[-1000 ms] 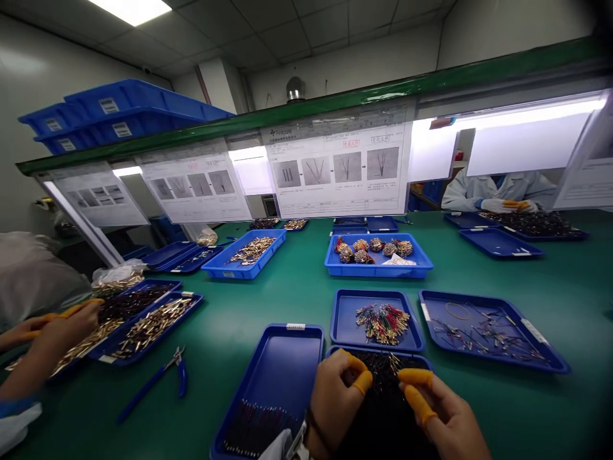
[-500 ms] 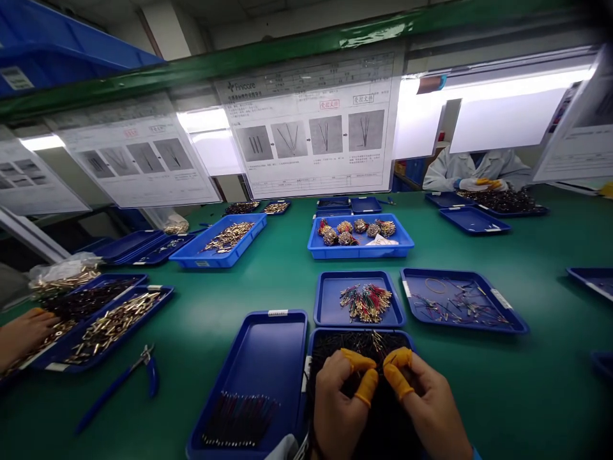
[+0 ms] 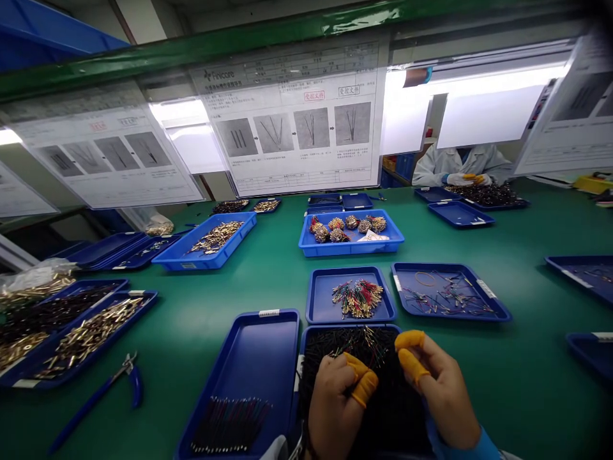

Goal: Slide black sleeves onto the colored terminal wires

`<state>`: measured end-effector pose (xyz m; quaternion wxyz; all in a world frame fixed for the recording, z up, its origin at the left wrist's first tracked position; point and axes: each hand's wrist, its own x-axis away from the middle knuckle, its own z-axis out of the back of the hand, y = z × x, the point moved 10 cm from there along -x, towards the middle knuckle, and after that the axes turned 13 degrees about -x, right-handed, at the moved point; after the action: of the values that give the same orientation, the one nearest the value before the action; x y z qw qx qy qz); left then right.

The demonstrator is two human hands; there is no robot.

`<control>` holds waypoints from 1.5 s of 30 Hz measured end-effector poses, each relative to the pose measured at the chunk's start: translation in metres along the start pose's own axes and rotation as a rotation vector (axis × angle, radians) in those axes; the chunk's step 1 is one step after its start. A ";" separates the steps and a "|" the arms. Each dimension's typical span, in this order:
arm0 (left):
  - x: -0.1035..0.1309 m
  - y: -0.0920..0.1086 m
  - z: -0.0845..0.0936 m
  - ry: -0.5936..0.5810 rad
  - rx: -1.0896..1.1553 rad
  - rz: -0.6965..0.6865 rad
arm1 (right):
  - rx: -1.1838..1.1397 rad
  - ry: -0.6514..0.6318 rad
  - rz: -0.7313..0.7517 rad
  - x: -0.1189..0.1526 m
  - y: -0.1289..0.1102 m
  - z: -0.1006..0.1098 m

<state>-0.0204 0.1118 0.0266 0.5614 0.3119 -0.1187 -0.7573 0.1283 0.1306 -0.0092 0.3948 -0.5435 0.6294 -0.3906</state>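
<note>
My left hand (image 3: pixel 341 399), with yellow finger cots on thumb and forefinger, is closed in a pinch over a heap of black tube-like pieces (image 3: pixel 322 345) in a blue tray. My right hand (image 3: pixel 438 383), in similar cots, pinches above the right edge of that heap. What either hand holds is too small or hidden to make out. Several thin coloured wires with bright tips (image 3: pixel 376 342) lie on the heap just beyond my left hand. At left, a blue tray (image 3: pixel 261 345) bears a row of black-sleeved wires (image 3: pixel 232 425) with shiny ends.
A tray of coloured wires with gold tips (image 3: pixel 359 297) stands behind the heap; scattered wires lie in another tray (image 3: pixel 397 287). Blue-handled pliers (image 3: pixel 96 402) rest at left near gold metal parts (image 3: pixel 96 329). Wire bundles fill a lighter blue bin (image 3: pixel 352 248). A co-worker's hands (image 3: pixel 472 179) work opposite.
My hands have moved apart, the right one shifting right and a little up from the left. The view has turned slightly right, and the other person's hand at far left has left the picture.
</note>
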 end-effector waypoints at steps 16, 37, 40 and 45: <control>0.008 0.008 0.002 0.105 -0.138 -0.133 | 0.011 0.151 0.063 -0.014 -0.003 0.027; 0.016 0.006 -0.008 -0.033 -0.149 -0.032 | -0.056 0.040 -0.124 -0.010 0.016 0.018; 0.019 0.005 -0.006 -0.011 -0.167 -0.047 | -0.120 0.133 -0.084 -0.016 0.008 0.039; 0.020 0.005 -0.009 -0.034 -0.163 -0.086 | 0.082 -0.170 -0.242 -0.003 0.023 -0.012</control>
<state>-0.0144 0.0930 0.0160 0.5499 0.2568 -0.0526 -0.7930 0.1093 0.1371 -0.0257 0.4185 -0.6300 0.5070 -0.4132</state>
